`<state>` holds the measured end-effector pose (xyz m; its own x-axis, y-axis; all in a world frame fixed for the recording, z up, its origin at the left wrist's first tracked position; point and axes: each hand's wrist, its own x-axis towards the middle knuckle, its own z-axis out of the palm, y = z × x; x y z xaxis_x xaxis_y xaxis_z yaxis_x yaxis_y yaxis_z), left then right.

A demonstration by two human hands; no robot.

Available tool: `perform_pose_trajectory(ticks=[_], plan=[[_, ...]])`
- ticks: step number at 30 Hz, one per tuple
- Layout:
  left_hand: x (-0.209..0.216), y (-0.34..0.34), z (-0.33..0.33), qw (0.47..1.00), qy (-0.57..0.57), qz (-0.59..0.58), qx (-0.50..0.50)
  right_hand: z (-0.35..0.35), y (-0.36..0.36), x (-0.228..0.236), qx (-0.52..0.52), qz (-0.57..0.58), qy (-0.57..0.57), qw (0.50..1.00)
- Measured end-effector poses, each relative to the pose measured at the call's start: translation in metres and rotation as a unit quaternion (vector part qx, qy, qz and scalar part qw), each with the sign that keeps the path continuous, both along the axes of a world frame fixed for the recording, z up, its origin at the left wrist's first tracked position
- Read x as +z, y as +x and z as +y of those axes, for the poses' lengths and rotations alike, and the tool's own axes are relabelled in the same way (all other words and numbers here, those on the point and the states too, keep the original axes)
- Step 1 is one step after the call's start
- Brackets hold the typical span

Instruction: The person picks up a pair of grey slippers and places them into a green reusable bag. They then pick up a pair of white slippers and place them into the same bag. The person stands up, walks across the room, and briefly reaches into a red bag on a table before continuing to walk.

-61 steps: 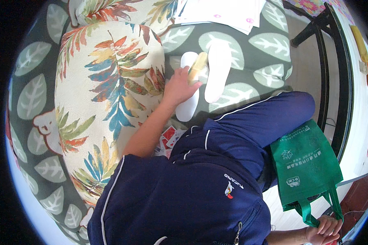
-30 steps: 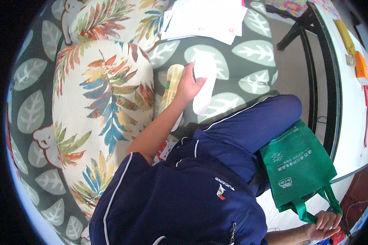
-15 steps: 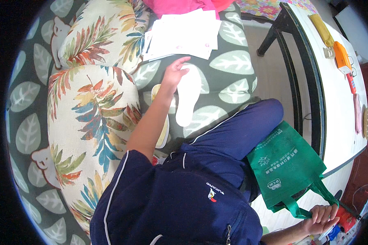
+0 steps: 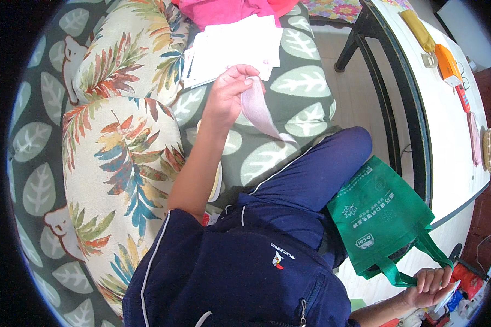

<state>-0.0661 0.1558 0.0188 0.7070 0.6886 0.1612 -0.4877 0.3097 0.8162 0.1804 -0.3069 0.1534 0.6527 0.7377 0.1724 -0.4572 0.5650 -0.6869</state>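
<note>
Pinching the drooping white insole [image 4: 258,113] with our left hand [image 4: 227,98], up and left of the green bag [image 4: 382,210], we should grip firmly without creasing; our right hand [image 4: 429,284] clasps the bag's handles [image 4: 434,252].

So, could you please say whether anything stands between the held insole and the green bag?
Yes, the bent leg in navy trousers lies between the pale insole, pinched in the left hand, and the green bag.

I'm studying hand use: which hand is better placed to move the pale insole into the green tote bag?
Probably the left hand: it pinches the pale insole, while the right hand holds the green tote bag by its handles.
</note>
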Motion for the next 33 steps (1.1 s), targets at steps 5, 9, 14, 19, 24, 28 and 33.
perform_pose_trajectory(ticks=[5, 9, 14, 19, 24, 28, 33], plan=[[0.061, -0.002, -0.019, 0.981, 0.169, 0.09, 0.006, -0.007, -0.001, -0.004, -0.066, -0.007, -0.015, 0.998], [0.076, -0.022, -0.027, 0.968, 0.245, 0.045, -0.016, -0.002, 0.002, -0.005, -0.036, 0.013, 0.004, 0.999], [0.085, -0.028, -0.033, 0.987, 0.103, -0.122, -0.001, -0.008, 0.002, -0.005, -0.021, -0.006, 0.002, 1.0], [0.062, -0.026, -0.024, 0.976, 0.01, -0.215, -0.021, -0.002, -0.004, -0.002, -0.058, 0.046, -0.021, 0.997], [0.045, -0.023, -0.011, 0.975, 0.002, -0.223, 0.002, 0.005, -0.003, 0.003, -0.039, -0.021, -0.049, 0.998], [0.028, -0.043, 0.019, 0.993, 0.032, -0.091, 0.064, 0.006, -0.004, 0.004, -0.041, -0.019, -0.046, 0.998], [0.04, -0.07, 0.022, 0.88, 0.271, 0.096, 0.378, 0.008, -0.004, 0.003, -0.05, 0.027, -0.029, 0.998]])
